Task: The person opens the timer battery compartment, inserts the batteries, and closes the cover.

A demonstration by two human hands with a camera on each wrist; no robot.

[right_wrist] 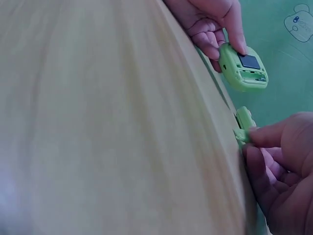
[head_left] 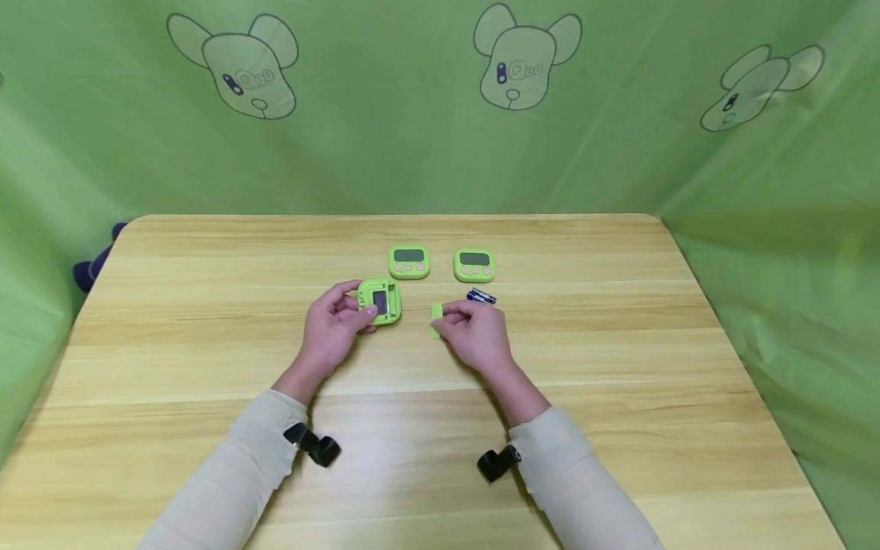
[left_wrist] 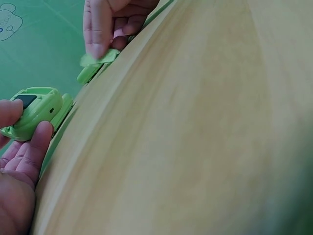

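Note:
My left hand [head_left: 332, 321] grips a green digital timer [head_left: 393, 301] with its back turned up, thumb on a dark rectangle in its middle. In the right wrist view, an uncovered battery slot [right_wrist: 253, 76] shows along one edge of this timer. Between thumb and fingers, my right hand [head_left: 479, 334] pinches a small green battery cover [head_left: 436, 312] just above the table. Dark batteries [head_left: 481, 296] lie right behind the right hand, partly hidden by it.
Two more green timers, one on the left [head_left: 409, 262] and one on the right [head_left: 474, 265], lie screen up behind the hands. The wooden table [head_left: 412, 473] reaches back to a green curtain [head_left: 399, 153] printed with mouse-like heads.

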